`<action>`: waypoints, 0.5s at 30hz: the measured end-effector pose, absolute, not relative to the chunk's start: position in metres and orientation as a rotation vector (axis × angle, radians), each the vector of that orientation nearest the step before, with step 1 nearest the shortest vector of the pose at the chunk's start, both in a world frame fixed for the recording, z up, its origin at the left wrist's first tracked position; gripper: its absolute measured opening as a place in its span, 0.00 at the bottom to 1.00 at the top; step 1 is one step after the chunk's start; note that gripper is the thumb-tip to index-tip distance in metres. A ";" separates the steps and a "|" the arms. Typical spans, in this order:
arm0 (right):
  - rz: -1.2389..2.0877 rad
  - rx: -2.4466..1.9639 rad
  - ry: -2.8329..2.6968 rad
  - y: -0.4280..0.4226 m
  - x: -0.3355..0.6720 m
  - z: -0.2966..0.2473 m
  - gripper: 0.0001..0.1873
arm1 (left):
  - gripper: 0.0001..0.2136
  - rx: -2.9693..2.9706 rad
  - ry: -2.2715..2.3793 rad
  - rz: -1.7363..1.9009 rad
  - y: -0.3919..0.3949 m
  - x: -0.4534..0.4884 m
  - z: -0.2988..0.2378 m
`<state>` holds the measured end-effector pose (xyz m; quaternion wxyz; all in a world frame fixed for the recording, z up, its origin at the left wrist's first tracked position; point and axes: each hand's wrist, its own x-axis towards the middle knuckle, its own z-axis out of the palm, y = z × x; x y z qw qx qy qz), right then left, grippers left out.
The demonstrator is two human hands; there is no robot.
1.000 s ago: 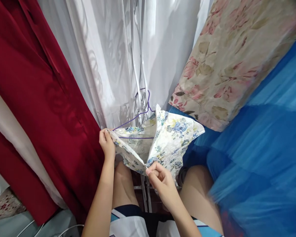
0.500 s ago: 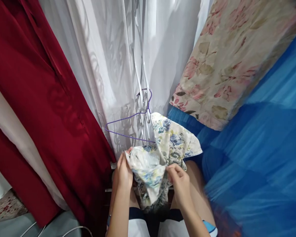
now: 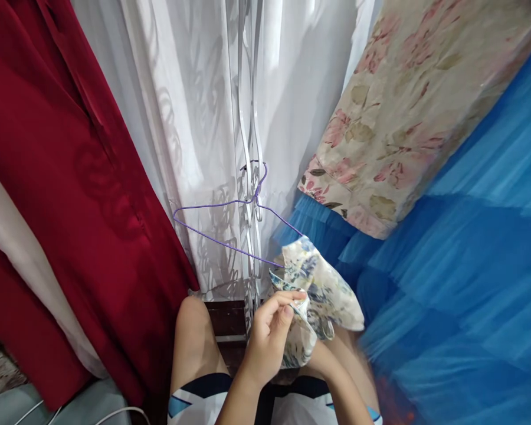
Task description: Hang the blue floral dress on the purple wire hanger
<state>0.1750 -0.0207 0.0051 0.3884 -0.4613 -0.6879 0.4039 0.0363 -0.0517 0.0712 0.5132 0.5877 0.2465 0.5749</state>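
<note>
A purple wire hanger point(image 3: 221, 242) hangs by its hook from a white metal stand point(image 3: 253, 130). On the hanger's right arm is a white garment point(image 3: 325, 283) printed with blue flowers; the left arm is bare. My left hand point(image 3: 272, 330) is closed on an edge of the garment, thumb and fingers pinching the cloth. My right hand point(image 3: 317, 357) is low behind the garment at its right side, with its fingers hidden by the cloth.
White curtains point(image 3: 194, 118) hang behind the stand. Red cloth point(image 3: 110, 195) hangs at left, a pink-flowered cloth point(image 3: 389, 136) and blue tulle point(image 3: 460, 283) at right. A grey surface with white cables point(image 3: 126, 410) is at lower left. My bare legs point(image 3: 194, 336) flank the stand.
My left hand has moved right, toward the garment on the hanger's right arm. My right hand has dropped behind the cloth. The garment has slid outward, baring more of the hanger.
</note>
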 end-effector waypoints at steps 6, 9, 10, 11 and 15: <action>0.985 -1.217 -1.715 -0.043 0.190 0.039 0.32 | 0.13 1.278 0.586 1.387 -0.046 0.029 0.067; 1.115 -1.075 -1.793 -0.055 0.188 0.052 0.38 | 0.11 1.412 0.535 1.357 -0.050 0.028 0.073; 1.216 -1.010 -1.837 -0.058 0.186 0.054 0.38 | 0.10 1.467 0.540 1.346 -0.052 0.027 0.075; 1.319 -0.946 -1.871 -0.060 0.182 0.055 0.37 | 0.10 1.519 0.560 1.333 -0.054 0.025 0.078; 1.472 -0.907 -1.783 -0.065 0.168 0.058 0.32 | 0.12 1.672 0.624 1.209 -0.054 0.009 0.086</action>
